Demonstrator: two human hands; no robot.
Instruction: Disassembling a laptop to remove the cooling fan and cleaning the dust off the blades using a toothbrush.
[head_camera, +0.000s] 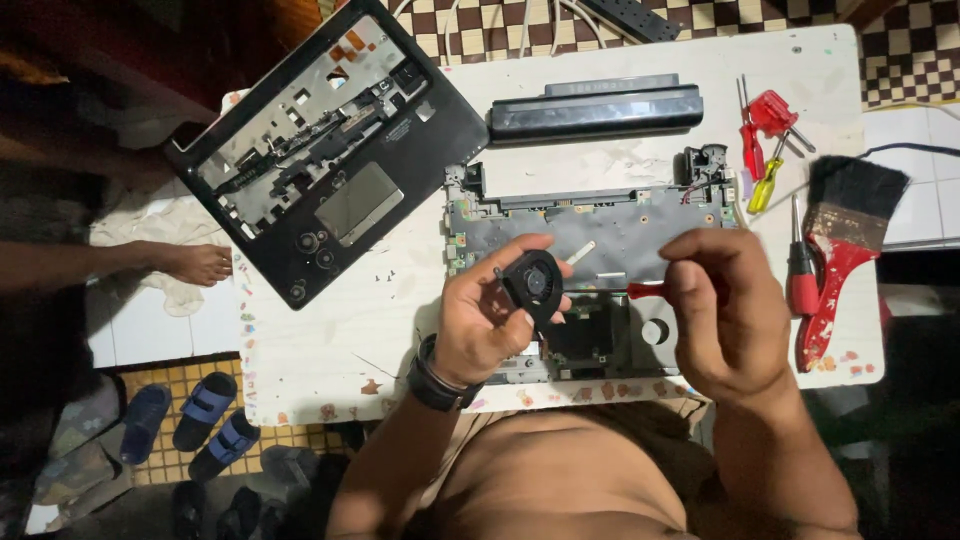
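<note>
1. Cooling fan (535, 283), small, black and round-housed, is gripped in the left hand (487, 320), held just above the opened laptop base (590, 235) near the middle of the desk (330, 345).
2. A red-handled screwdriver (648, 290) is clasped in the right hand (725, 310), whose fingers are curled shut around the handle; its tip is pointed toward the fan.
3. A dark wristband (435, 385) is worn on the left wrist.
4. The laptop base is laid flat on the desk with its grey board exposed, directly beneath both hands.
5. A removed black palmrest cover (330, 150) is placed at a tilt at the desk's far left corner, partly overhanging the edge.
6. A long black battery pack (595, 110) is set beyond the laptop base, well apart from the hands.
7. To the right, a red-handled paintbrush (845, 240) with dark bristles, another red screwdriver (802, 270), a yellow-handled screwdriver (765, 185) and a red tool (765, 120) are laid near the desk's edge.
8. Another person's bare foot (195, 263) is seen on the floor left of the desk, and blue sandals (205, 415) are lying lower down.
</note>
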